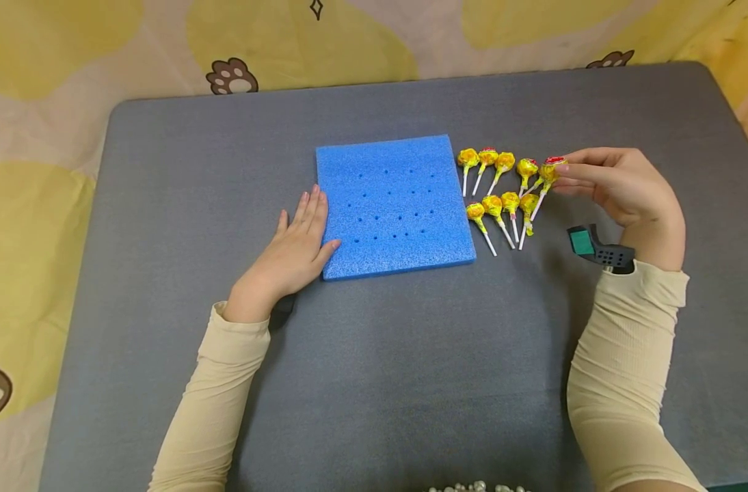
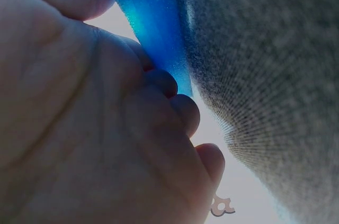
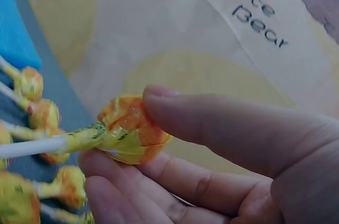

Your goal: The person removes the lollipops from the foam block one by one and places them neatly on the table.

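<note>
A blue foam block [image 1: 398,205] with rows of small holes lies flat on the table. Against its left edge rests my left hand [image 1: 294,249], fingers straight and thumb on the block's corner area; the left wrist view shows the fingertips along the foam's side [image 2: 153,23]. My right hand [image 1: 626,181] pinches a yellow-wrapped lollipop [image 3: 132,128] by its candy head between thumb and fingers, its white stick pointing away from the palm. Beneath and left of that hand, several more lollipops [image 1: 492,205] lie in two loose rows beside the block's right edge.
The grey table [image 1: 380,369] has a patterned yellow curtain [image 1: 349,41] behind it. A black wrist mount with a green patch [image 1: 582,242] sits at my right wrist. White beads [image 1: 478,486] show at the bottom edge.
</note>
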A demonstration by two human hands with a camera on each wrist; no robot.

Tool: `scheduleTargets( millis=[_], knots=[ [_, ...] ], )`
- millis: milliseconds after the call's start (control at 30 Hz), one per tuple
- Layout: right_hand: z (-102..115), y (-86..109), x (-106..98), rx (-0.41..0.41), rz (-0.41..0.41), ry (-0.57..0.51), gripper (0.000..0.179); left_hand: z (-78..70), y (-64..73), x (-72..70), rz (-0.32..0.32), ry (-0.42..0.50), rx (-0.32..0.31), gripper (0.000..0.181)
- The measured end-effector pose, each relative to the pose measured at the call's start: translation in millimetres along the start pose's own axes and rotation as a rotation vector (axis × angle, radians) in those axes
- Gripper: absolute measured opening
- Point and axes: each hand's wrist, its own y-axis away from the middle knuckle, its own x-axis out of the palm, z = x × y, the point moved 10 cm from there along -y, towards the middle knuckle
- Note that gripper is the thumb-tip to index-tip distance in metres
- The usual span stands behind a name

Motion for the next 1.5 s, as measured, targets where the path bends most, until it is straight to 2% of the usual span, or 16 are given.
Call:
scheduleTargets(
  millis=[233,467,633,1133,1500],
  knots=[
    [-20.9,-4.3,-17.8,0.128,0.0,0.105,0.009,0.7,0.1,-0.1,0.0,-0.001,-0.001,0.068],
    [-40.6,-3.7,-33.3,0.254,-0.013,0.337,0.008,-0.3,0.3,-0.9,-0.011,0.012,0.007,0.068],
    [-47.8,-5.8,-34.8,0.259,-0.001,0.41,0.007,-0.6,0.2,-0.8,-0.008,0.013,0.004,0.068],
    [-54.4,-7.6,-38.4,0.314,-0.021,0.5,0.005,0.9,0.7,1.0,-0.006,0.007,-0.011,0.069],
    [-49.5,-12.6,-37.2,0.293,0.001,0.602,0.012,2.8,3.1,1.7,-0.013,0.014,-0.032,0.069]
  ],
)
